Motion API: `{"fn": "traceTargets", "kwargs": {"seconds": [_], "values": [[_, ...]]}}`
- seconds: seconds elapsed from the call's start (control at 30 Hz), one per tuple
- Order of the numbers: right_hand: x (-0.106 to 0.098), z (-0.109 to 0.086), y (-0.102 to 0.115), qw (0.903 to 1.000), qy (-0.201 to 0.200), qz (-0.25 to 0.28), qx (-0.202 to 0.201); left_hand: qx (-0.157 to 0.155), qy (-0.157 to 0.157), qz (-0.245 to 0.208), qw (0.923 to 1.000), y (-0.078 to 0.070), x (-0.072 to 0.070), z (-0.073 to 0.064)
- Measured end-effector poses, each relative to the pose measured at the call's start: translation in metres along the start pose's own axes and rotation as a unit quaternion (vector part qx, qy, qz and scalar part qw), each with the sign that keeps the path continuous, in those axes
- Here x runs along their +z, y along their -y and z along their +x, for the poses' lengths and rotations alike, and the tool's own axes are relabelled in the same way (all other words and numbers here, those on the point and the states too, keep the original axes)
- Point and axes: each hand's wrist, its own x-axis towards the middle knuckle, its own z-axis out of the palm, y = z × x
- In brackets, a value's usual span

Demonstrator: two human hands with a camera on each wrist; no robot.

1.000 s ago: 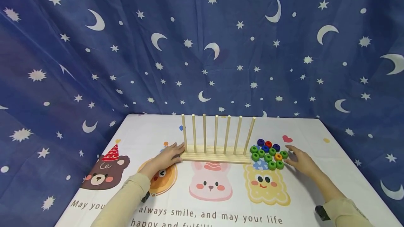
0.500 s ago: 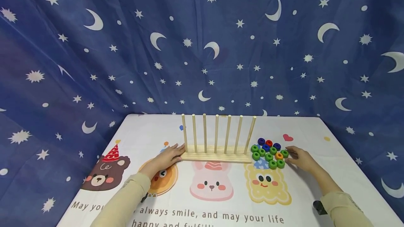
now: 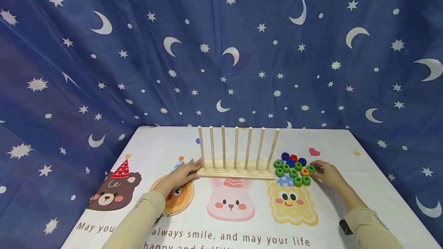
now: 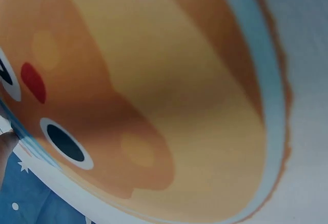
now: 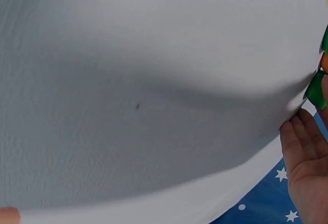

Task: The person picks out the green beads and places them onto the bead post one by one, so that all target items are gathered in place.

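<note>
A pale wooden rack with a row of upright bare pegs stands mid-table in the head view. At its left end, my left hand touches the base with extended, spread fingers. To the rack's right lies a cluster of ring-shaped beads, mostly green, with blue, purple, red and orange ones. My right hand pinches a green bead at the cluster's right edge, thumb in front and index finger behind. In the right wrist view, this green bead shows beside my right hand's fingers.
An orange bead and a green bead lie close to my right hand. A red bead is at the cluster's back. The white printed tablecloth meets a blue star-patterned curtain behind.
My right hand has moved slightly left, its thumb and index finger closing in on the green bead. The left hand stays at the rack's end.
</note>
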Motion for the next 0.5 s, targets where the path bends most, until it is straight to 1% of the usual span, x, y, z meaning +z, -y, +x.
{"fn": "traceTargets", "kwargs": {"seconds": [0.13, 0.27, 0.37, 0.5], "values": [[0.0021, 0.0019, 0.0004, 0.9998, -0.004, -0.007, 0.015, -0.009, -0.006, -0.003, 0.9999, 0.0000, 0.0006, -0.0005], [0.0017, 0.0029, -0.0007, 0.9996, 0.004, -0.002, 0.027, -0.010, -0.008, -0.004, 0.9999, 0.0016, 0.0012, -0.0004], [-0.0001, 0.0030, -0.0023, 0.9997, 0.006, 0.001, 0.026, -0.007, -0.011, -0.003, 0.9999, 0.0037, 0.0015, 0.0005], [-0.0031, 0.0028, -0.0053, 0.9999, 0.011, -0.002, 0.013, -0.003, -0.010, -0.003, 0.9999, 0.0042, 0.0021, 0.0022]]}}
